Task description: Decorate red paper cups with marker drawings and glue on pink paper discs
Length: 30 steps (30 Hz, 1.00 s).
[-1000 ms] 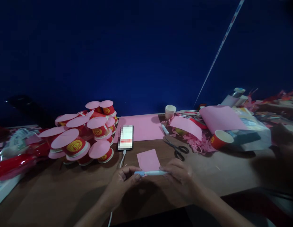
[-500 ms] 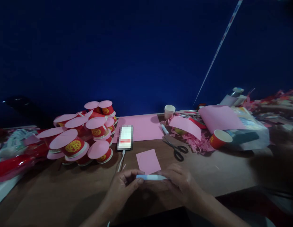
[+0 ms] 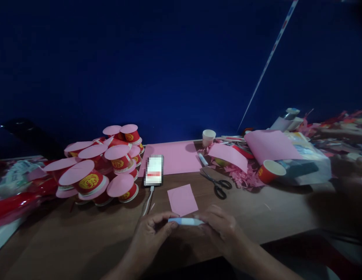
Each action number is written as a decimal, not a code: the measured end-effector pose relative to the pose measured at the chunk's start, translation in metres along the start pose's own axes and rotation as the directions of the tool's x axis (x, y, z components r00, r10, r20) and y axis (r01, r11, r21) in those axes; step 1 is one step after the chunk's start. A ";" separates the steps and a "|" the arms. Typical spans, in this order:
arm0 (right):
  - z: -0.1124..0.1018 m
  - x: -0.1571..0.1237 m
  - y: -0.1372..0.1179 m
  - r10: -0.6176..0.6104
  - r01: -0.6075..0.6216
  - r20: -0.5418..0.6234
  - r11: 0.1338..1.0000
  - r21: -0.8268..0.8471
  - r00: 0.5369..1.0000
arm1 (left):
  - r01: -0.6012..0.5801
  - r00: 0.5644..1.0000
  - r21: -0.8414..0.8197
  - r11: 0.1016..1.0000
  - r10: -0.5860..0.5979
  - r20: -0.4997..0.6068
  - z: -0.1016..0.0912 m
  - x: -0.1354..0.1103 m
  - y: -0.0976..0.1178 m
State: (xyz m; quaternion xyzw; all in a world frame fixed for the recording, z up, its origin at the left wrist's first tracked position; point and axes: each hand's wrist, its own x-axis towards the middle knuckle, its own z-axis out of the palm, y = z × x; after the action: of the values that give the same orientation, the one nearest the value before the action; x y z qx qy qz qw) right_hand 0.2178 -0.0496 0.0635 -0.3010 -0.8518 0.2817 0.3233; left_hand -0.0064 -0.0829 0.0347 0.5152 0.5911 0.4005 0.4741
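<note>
Both my hands hold a thin white-and-blue stick, like a glue stick or marker (image 3: 185,221), level above the near edge of the brown table (image 3: 81,237). My left hand (image 3: 153,235) pinches its blue left end with curled fingers. My right hand (image 3: 220,229) wraps round its right end. Just beyond the stick lies a small pink paper square (image 3: 182,199).
A pile of red paper cups with pink paper lids (image 3: 99,167) stands at the left. A phone (image 3: 154,170) on a cable lies on a large pink sheet (image 3: 178,155). Scissors (image 3: 217,184), a red cup (image 3: 268,171), pink sheets and scraps crowd the right.
Both hands with the stick have drawn a little nearer to me and lower. The stick looks shorter between my hands than a second ago.
</note>
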 end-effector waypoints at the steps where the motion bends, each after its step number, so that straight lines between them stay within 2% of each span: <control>1: 0.001 0.000 0.000 0.002 -0.002 -0.006 1.000 0.005 1.000 | 0.004 1.000 0.009 1.000 -0.003 -0.011 0.001 -0.001 0.000; 7: 0.008 -0.004 0.001 0.018 -0.017 -0.035 0.999 0.041 0.999 | 0.023 0.999 0.040 0.999 -0.024 0.021 0.001 -0.001 0.000; 12: 0.011 -0.005 0.007 0.104 -0.103 -0.041 0.994 0.033 0.994 | -0.005 1.000 0.022 1.000 0.004 0.029 0.004 0.005 0.001; 16: 0.004 -0.001 0.030 0.138 -0.141 -0.086 0.989 -0.037 0.987 | -0.064 0.997 0.056 0.996 0.062 0.044 0.006 0.014 0.000; 19: -0.011 0.004 0.057 0.150 -0.186 -0.191 0.965 -0.183 0.970 | -0.158 0.987 0.218 0.963 0.145 0.073 0.001 0.020 -0.003; 22: -0.030 0.009 0.085 0.166 -0.238 -0.203 0.877 -0.417 0.965 | -0.284 0.959 0.470 0.835 0.250 0.136 -0.007 0.027 -0.006; 24: -0.040 0.012 0.102 0.246 -0.336 -0.232 0.763 -0.553 0.941 | -0.329 0.943 0.590 0.738 0.286 0.168 -0.011 0.032 -0.008; 27: -0.048 0.013 0.122 0.365 -0.464 -0.296 0.580 -0.670 0.883 | -0.330 0.941 0.689 0.645 0.286 0.183 -0.014 0.039 -0.010; 30: -0.049 0.013 0.134 0.403 -0.487 -0.310 0.481 -0.729 0.861 | -0.316 0.945 0.757 0.572 0.260 0.198 -0.012 0.044 -0.010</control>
State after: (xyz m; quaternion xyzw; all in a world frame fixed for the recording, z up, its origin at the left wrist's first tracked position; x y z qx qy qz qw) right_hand 0.2894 0.0624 0.0090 -0.6345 -0.7619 -0.0624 0.1138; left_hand -0.0211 -0.0402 0.0210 0.7708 0.5980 0.1595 0.1511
